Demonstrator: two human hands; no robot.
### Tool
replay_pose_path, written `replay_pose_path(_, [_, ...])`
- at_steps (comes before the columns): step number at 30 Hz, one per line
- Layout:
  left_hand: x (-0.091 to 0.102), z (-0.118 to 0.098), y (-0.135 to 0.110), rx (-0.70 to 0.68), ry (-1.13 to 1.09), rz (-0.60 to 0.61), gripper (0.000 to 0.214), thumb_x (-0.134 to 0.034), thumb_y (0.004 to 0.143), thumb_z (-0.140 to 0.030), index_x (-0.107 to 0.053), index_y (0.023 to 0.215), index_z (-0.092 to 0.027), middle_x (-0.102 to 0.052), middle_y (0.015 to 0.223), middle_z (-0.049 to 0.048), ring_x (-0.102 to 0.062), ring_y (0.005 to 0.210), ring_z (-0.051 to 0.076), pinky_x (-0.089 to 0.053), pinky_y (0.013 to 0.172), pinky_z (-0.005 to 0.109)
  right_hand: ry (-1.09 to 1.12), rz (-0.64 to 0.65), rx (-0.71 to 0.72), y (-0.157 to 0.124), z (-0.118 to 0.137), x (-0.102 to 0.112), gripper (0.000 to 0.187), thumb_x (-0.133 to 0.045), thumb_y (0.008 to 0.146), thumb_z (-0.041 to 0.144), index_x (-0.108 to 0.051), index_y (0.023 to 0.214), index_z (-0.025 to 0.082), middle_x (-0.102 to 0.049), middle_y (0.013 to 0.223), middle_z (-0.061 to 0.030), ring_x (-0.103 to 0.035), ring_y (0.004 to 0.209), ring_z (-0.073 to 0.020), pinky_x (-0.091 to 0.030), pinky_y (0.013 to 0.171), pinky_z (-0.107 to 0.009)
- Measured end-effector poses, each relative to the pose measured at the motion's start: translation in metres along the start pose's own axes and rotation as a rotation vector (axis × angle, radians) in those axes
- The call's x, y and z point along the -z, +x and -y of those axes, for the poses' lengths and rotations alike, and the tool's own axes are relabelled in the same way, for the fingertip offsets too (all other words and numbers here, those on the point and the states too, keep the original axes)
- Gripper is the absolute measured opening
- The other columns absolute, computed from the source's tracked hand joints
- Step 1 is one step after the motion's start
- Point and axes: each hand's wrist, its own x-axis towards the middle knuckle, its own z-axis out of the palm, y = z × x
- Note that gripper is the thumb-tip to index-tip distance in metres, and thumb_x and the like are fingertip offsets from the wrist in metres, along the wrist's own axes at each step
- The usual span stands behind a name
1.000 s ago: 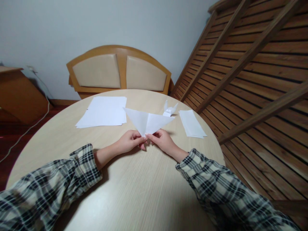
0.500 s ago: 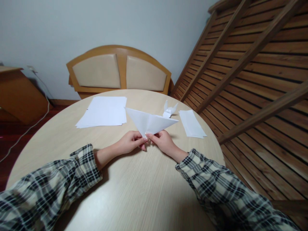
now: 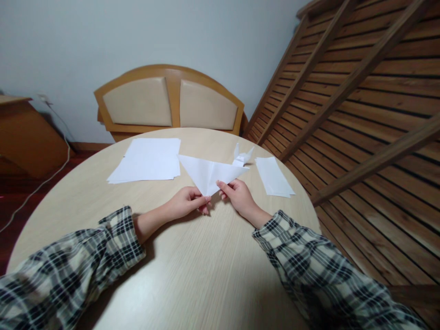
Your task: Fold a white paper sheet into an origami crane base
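Between my hands is a sheet of white paper (image 3: 209, 172) folded into a triangle, its long edge away from me and a crease down its middle. My left hand (image 3: 189, 200) pinches the near corner between thumb and fingers. My right hand (image 3: 237, 195) grips the right slanting edge, thumb on top and fingers below. Just beyond the triangle's right end stands a small folded white paper figure (image 3: 242, 158) with two raised points; its lower part is partly hidden by the triangle.
The round light wooden table (image 3: 192, 275) carries a stack of white paper (image 3: 149, 158) at the back left and narrow paper strips (image 3: 274, 176) at the right. A padded headboard (image 3: 172, 98) stands behind it, and a slatted wooden structure (image 3: 364, 91) rises on the right.
My right hand has slid from the near corner up along the right edge. The triangle has tipped slightly flatter, and my left hand keeps its pinch.
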Motion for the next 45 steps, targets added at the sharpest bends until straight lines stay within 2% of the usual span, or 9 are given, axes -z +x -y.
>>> replay_pose_path(4, [0.0, 0.0, 0.001, 0.022, -0.006, -0.029, 0.038, -0.063, 0.084, -0.047, -0.066, 0.074, -0.011, -0.069, 0.062, 0.0063, -0.063, 0.057, 0.013, -0.049, 0.058, 0.024, -0.007, 0.019, 0.018, -0.001, -0.003, 0.0, 0.044, -0.067, 0.076, 0.058, -0.059, 0.064, 0.016, -0.056, 0.056, -0.0003, -0.049, 0.049, -0.0105, -0.037, 0.047, -0.025])
replay_pose_path(8, [-0.003, 0.002, 0.002, 0.025, -0.084, -0.101, 0.041, -0.063, 0.083, -0.052, -0.065, 0.079, -0.011, -0.068, 0.064, 0.0056, -0.063, 0.055, 0.014, -0.051, 0.057, 0.025, -0.08, 0.048, 0.043, -0.004, -0.003, -0.001, 0.041, -0.065, 0.079, 0.054, -0.06, 0.066, 0.016, -0.055, 0.056, 0.0001, -0.048, 0.05, -0.0107, -0.036, 0.047, -0.025])
replay_pose_path(19, [-0.003, -0.001, 0.0, -0.002, -0.004, -0.076, 0.044, -0.057, 0.088, -0.051, -0.066, 0.075, -0.01, -0.068, 0.063, 0.0091, -0.064, 0.058, 0.015, -0.051, 0.06, 0.026, -0.153, 0.054, 0.072, -0.008, 0.0, -0.001, 0.042, -0.062, 0.082, 0.054, -0.058, 0.063, 0.017, -0.053, 0.054, 0.0004, -0.048, 0.051, -0.0111, -0.036, 0.048, -0.025])
replay_pose_path(27, [-0.003, 0.0, -0.001, 0.026, 0.015, -0.081, 0.042, -0.057, 0.088, -0.047, -0.067, 0.073, -0.01, -0.07, 0.063, 0.0085, -0.065, 0.057, 0.014, -0.051, 0.06, 0.024, -0.031, -0.03, 0.029, -0.002, 0.002, 0.003, 0.043, -0.065, 0.078, 0.058, -0.057, 0.065, 0.018, -0.055, 0.055, 0.0003, -0.049, 0.05, -0.0112, -0.037, 0.046, -0.025])
replay_pose_path(32, [-0.003, 0.001, -0.001, 0.019, 0.024, -0.076, 0.04, -0.056, 0.088, -0.046, -0.067, 0.072, -0.011, -0.07, 0.063, 0.0081, -0.066, 0.058, 0.014, -0.051, 0.06, 0.024, -0.04, -0.043, 0.049, 0.001, 0.001, 0.007, 0.043, -0.066, 0.077, 0.058, -0.058, 0.065, 0.018, -0.057, 0.058, -0.0007, -0.052, 0.053, -0.0119, -0.04, 0.049, -0.026])
replay_pose_path(38, [-0.002, 0.0, -0.001, 0.034, 0.003, -0.083, 0.041, -0.058, 0.087, -0.047, -0.067, 0.07, -0.011, -0.07, 0.062, 0.008, -0.065, 0.056, 0.014, -0.051, 0.059, 0.024, -0.086, -0.072, 0.083, 0.004, 0.002, 0.014, 0.045, -0.065, 0.077, 0.06, -0.057, 0.062, 0.018, -0.055, 0.055, 0.0001, -0.05, 0.05, -0.0114, -0.039, 0.048, -0.026])
replay_pose_path(45, [-0.002, 0.001, -0.001, 0.041, -0.025, -0.086, 0.043, -0.058, 0.087, -0.047, -0.068, 0.07, -0.01, -0.07, 0.063, 0.0093, -0.065, 0.056, 0.014, -0.052, 0.06, 0.024, -0.058, -0.138, 0.073, 0.008, 0.003, 0.019, 0.054, -0.057, 0.077, 0.071, -0.057, 0.064, 0.019, -0.056, 0.057, -0.0012, -0.053, 0.051, -0.0117, -0.045, 0.051, -0.027])
